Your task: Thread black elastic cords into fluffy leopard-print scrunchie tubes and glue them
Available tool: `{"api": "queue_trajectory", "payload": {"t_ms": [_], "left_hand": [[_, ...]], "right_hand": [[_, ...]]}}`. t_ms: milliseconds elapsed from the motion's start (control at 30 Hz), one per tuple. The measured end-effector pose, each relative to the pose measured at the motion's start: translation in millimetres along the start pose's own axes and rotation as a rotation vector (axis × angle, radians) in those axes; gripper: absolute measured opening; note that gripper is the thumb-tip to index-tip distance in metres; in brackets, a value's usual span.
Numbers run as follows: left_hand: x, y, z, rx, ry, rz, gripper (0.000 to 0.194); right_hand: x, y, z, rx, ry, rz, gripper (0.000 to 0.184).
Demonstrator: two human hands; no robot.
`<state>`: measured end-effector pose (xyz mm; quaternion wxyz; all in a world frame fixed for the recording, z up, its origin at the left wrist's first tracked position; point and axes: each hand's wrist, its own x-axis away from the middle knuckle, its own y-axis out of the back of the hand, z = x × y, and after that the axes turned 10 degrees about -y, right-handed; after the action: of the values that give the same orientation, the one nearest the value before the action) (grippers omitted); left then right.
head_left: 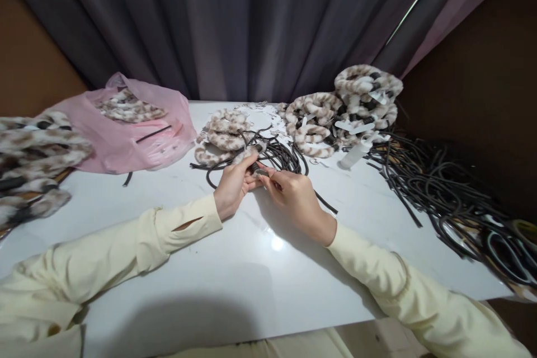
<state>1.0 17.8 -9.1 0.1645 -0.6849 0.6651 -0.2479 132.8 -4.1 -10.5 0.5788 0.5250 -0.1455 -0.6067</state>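
Near the middle of the table, my left hand (232, 187) is closed around a fluffy brown-and-white spotted piece with a dark end (259, 149). My right hand (297, 198) meets it from the right, fingertips pinched at a small dark part by the left fingers. The fingers hide most of that part, so its exact kind is unclear. Just behind both hands lies a loose tangle of black cords (289, 155). A small pile of spotted furry rings (226, 128) sits behind my left hand.
A pink plastic bag (126, 145) with furry pieces stands at left, beside more furry rings (37, 145). Stacked furry rings (364, 81) and a small translucent bottle (356, 154) are at back right. Many black cords (432, 179) cover the right side of the white table (201, 285).
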Motion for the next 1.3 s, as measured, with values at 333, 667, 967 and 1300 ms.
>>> {"api": "queue_trajectory", "payload": {"t_ms": [333, 667, 967, 1300], "left_hand": [[0, -1.6, 9, -0.019, -0.113, -0.069, 0.016], [3, 1.5, 4, -0.126, -0.089, 0.106, 0.020], [-2, 8.0, 6, -0.216, -0.079, 0.137, 0.026], [-2, 8.0, 1, -0.202, -0.052, 0.105, 0.025]], "right_hand": [[-10, 1, 13, -0.024, -0.183, 0.116, 0.021], [-13, 8, 7, -0.040, -0.185, 0.088, 0.024], [-6, 18, 5, -0.086, -0.176, 0.053, 0.029], [-7, 26, -1, -0.024, -0.068, -0.008, 0.031]]}}
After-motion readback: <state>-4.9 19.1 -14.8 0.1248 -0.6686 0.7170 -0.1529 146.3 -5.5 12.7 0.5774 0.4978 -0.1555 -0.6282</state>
